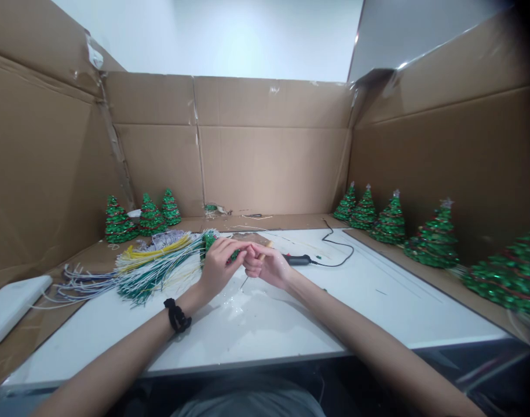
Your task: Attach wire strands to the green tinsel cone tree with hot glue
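Note:
My left hand (218, 264) and my right hand (263, 263) meet above the middle of the white table (377, 307). Both are pinched on a small green tinsel piece (234, 255) held between them. A thin stick or wire (244, 282) hangs down below my right hand. The left wrist wears a black hair tie (176, 315). Just left of my left hand lies a pile of green, yellow and white tinsel stems (156, 263).
Cardboard walls (269, 150) enclose the table on three sides. Three small green tinsel trees (149, 215) stand at the back left, and several more (390, 223) line the right edge. A black corded tool (300, 260) lies behind my right hand. A white flat object (10, 304) sits far left.

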A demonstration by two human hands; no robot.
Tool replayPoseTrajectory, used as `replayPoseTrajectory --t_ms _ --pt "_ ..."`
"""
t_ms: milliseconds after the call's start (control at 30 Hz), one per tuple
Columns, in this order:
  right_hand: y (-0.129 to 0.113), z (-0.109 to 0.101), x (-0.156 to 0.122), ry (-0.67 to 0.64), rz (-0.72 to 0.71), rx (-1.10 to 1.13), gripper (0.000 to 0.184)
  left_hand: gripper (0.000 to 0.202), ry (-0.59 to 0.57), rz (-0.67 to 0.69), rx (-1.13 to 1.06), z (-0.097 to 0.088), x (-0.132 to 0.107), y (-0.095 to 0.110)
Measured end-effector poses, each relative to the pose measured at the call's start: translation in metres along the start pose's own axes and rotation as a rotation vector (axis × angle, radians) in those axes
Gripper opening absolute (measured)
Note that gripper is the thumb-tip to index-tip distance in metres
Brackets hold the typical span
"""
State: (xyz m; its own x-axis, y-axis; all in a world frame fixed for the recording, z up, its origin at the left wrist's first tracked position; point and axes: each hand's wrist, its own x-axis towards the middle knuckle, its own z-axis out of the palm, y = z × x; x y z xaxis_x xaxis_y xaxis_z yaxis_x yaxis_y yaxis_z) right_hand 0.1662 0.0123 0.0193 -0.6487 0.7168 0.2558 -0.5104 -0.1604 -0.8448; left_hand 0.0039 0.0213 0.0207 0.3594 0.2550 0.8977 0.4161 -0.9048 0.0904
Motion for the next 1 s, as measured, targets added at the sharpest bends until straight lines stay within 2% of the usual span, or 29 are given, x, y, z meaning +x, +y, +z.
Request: replayPoseTrajectory --t_ms 267,600,1000 --pt "0.001 0.002 -0.001 0.016 -0.042 -0.033 0.028 0.011 0.063 0.030 0.076 -0.004 0.002 -0.005" --pt "0.002 0.003 -0.001 0.049 -0.038 -0.102 0.024 0.013 0.055 0.159 0.300 -0.012 0.005 -0.006" --pt "0.002 0.006 -0.001 0.013 -0.024 -0.079 0.023 0.014 0.021 0.120 0.297 -0.013 0.006 -0.006"
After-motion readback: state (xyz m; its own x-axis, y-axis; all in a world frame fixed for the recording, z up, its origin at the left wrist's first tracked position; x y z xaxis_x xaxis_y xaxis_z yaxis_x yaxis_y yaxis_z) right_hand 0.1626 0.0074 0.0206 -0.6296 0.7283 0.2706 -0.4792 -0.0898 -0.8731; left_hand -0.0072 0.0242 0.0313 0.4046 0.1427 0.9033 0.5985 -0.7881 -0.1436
